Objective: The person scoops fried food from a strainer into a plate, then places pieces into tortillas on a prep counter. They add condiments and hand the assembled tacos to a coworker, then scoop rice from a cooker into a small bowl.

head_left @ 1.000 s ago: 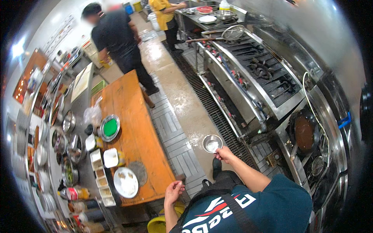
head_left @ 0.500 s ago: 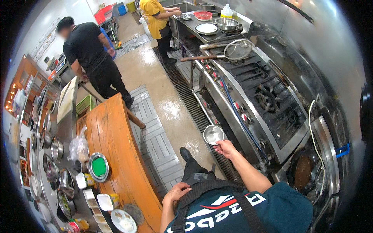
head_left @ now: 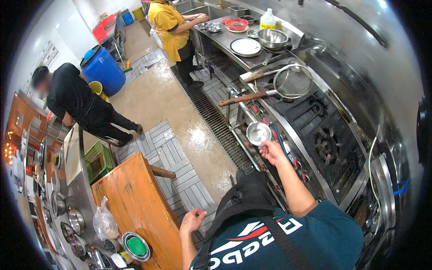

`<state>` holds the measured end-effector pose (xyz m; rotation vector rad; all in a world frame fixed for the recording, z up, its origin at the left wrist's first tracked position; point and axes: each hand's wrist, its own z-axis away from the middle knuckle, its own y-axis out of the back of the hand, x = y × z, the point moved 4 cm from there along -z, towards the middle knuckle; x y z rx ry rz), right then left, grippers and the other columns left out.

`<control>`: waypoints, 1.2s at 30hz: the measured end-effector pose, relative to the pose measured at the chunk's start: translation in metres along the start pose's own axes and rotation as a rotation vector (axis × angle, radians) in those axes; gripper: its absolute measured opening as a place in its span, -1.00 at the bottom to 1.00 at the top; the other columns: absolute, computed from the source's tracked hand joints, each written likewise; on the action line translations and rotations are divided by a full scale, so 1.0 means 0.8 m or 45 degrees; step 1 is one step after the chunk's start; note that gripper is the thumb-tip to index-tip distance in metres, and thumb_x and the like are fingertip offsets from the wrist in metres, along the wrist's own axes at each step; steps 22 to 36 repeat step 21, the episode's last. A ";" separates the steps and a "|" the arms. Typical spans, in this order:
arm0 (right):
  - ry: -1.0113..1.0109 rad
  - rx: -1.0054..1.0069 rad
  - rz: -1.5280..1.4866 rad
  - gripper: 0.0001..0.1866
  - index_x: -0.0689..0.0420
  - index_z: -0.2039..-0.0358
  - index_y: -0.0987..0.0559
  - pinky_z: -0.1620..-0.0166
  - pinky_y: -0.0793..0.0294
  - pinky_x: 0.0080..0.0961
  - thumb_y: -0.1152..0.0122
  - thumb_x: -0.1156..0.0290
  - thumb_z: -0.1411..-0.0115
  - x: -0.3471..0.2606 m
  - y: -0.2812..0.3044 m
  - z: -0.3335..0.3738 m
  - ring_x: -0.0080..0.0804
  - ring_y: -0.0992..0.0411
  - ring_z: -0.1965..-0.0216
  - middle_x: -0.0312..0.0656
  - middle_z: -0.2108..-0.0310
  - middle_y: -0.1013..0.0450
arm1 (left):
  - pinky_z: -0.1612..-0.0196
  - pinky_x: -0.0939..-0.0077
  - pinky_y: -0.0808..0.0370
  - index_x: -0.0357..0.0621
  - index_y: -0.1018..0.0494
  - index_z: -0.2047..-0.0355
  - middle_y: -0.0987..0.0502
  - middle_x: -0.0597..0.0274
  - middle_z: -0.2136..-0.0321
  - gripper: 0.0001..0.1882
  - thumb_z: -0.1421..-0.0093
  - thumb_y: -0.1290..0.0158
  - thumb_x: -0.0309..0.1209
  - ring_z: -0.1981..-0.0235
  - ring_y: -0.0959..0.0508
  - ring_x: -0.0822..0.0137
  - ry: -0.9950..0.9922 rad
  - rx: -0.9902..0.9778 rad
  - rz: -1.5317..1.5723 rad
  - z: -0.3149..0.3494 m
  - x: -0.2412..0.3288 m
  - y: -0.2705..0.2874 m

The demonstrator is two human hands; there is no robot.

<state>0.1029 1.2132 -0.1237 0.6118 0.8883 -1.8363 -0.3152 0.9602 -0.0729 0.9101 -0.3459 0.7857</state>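
Note:
A small round metal bowl (head_left: 257,133) is gripped at its near rim by my right hand (head_left: 272,152), held beside the stove front with its hollow facing up. Nothing shows inside it. My left hand (head_left: 193,219) hangs in front of my body, left of the black apron (head_left: 245,191). Its fingers are loosely bent and a little apart, with nothing seen in them. Closest to that hand is the orange wooden table (head_left: 135,184), which it does not touch.
Along the right runs a gas stove (head_left: 326,144); a wooden-handled strainer (head_left: 292,81) lies across its far end. A drain grate (head_left: 202,108) crosses the wet floor. One person in black (head_left: 81,96) bends at the left counter; another in yellow (head_left: 168,27) works by the sink.
I have moved forward along the stove, and the bowl has come with my right hand. My left hand has left the apron. The person in black has shifted left and bends lower.

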 end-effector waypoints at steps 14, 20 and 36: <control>0.236 -0.255 0.146 -0.47 0.22 -0.20 -0.41 -0.13 -0.45 -0.15 -0.05 0.12 -0.37 -0.460 -0.090 -0.614 -0.10 -0.39 -0.19 0.05 -0.15 -0.45 | 0.19 0.14 -0.55 -0.14 -0.57 0.13 -0.65 -0.06 0.29 -0.61 -0.32 -0.09 -0.06 0.27 -0.64 0.11 0.169 0.448 0.456 -0.112 0.089 0.084; 1.147 -0.255 2.158 -0.38 0.31 -0.22 -0.45 -0.03 -0.59 -0.08 -0.25 0.14 -0.30 -0.585 -0.125 -0.709 0.18 -0.40 -0.13 0.24 -0.13 -0.45 | 0.07 0.24 -0.53 -0.15 -0.57 0.08 -0.66 0.02 0.20 -0.57 -0.31 -0.11 -0.03 0.14 -0.62 0.09 0.625 0.884 0.695 -0.026 0.085 0.067; 1.176 -0.278 2.169 -0.38 0.31 -0.22 -0.45 -0.03 -0.59 -0.08 -0.25 0.14 -0.30 -0.596 -0.151 -0.720 0.18 -0.40 -0.13 0.24 -0.13 -0.45 | 0.07 0.26 -0.53 -0.15 -0.57 0.08 -0.66 0.05 0.20 -0.57 -0.32 -0.11 -0.03 0.13 -0.62 0.14 0.650 0.926 0.769 -0.010 0.083 0.060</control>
